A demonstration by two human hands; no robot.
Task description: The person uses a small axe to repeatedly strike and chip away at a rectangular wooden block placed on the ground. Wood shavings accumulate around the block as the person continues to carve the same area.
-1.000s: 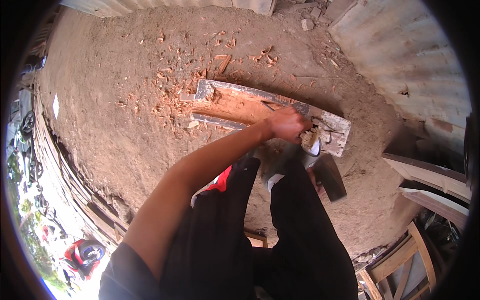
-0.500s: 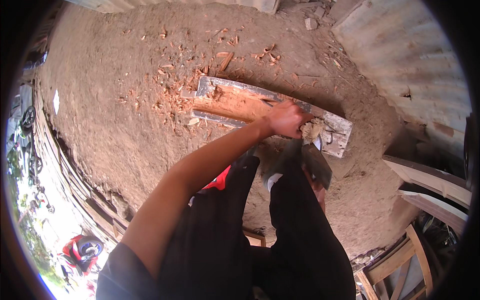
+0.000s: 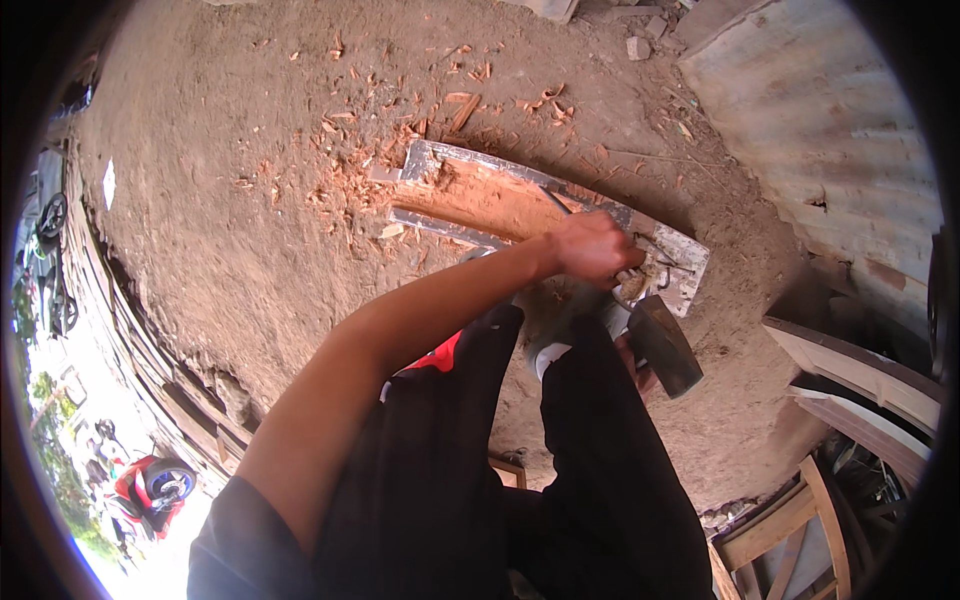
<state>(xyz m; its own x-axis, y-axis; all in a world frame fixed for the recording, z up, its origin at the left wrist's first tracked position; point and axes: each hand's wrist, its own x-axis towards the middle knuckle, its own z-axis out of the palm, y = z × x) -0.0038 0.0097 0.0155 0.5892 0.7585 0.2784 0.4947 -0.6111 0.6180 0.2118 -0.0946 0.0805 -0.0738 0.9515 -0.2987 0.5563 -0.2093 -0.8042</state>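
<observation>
A long wooden workpiece (image 3: 480, 196) with worn dark and white paint lies on the ground, a rough orange-brown trough cut along its middle. Over its right part, my left hand (image 3: 598, 247) is closed round a chisel (image 3: 556, 201). The blade slants up and left into the trough, and the frayed pale handle end pokes out below the fist. My right hand (image 3: 640, 368) is mostly behind the dark, blocky head of a mallet (image 3: 666, 346) and appears closed on it. The mallet head is just right of the chisel's handle end, apart from it.
Wood shavings (image 3: 350, 190) litter the dirt ground around the workpiece's left end. A corrugated metal sheet (image 3: 820, 140) stands at the right. Below it are stacked wooden pieces (image 3: 860, 370) and a wooden frame (image 3: 775, 525). A red motorcycle (image 3: 150, 490) stands at the far left.
The mallet head has moved right and away from the chisel's handle end. My left hand has shifted slightly right, and more of the chisel blade shows.
</observation>
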